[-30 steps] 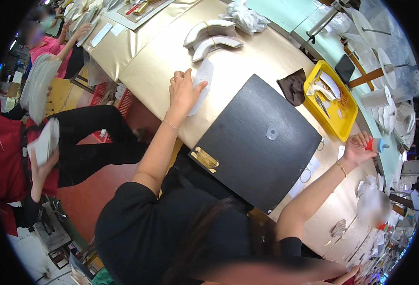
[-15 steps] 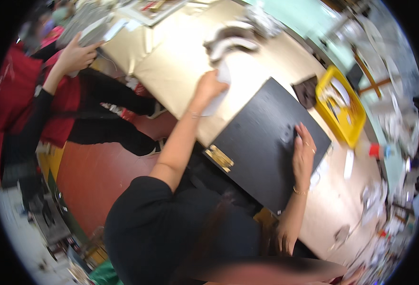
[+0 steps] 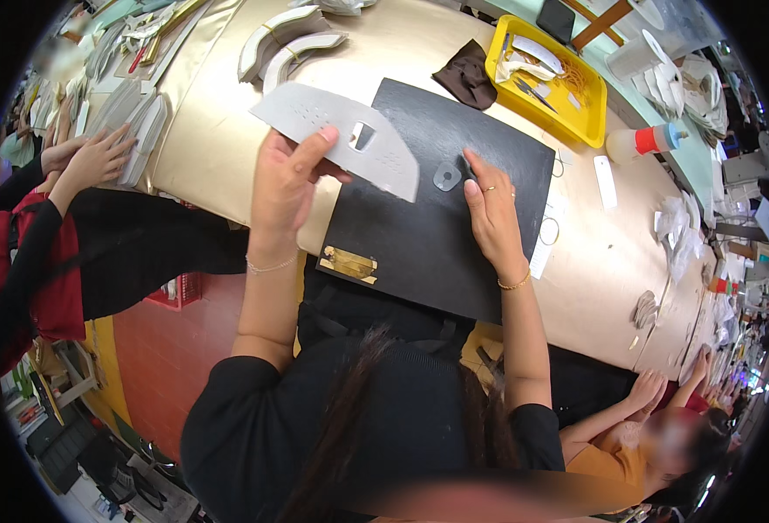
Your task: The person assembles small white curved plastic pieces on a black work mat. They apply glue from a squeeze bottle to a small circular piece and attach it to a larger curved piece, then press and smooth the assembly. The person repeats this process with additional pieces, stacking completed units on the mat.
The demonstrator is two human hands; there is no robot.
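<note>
The person's left hand [image 3: 284, 179] holds a flat grey cut-out piece with a slot and rows of small holes [image 3: 336, 131] up over the near edge of the black cutting mat [image 3: 437, 244], its fingers clamped on the piece's lower edge with the thumb on top. The right hand [image 3: 489, 213] lies on the mat with its fingers together and stretched flat, the fingertips just beside a small grey tab with a hole [image 3: 446, 175] lying on the mat. The mat rests on a gold-coloured surface [image 3: 219, 131], with a yellow tray of scraps [image 3: 589, 131] beyond it, a brown cloth piece [image 3: 467, 78] beside the tray, and another person's hand [image 3: 97, 157] on a stack of pale pieces at the left.
</note>
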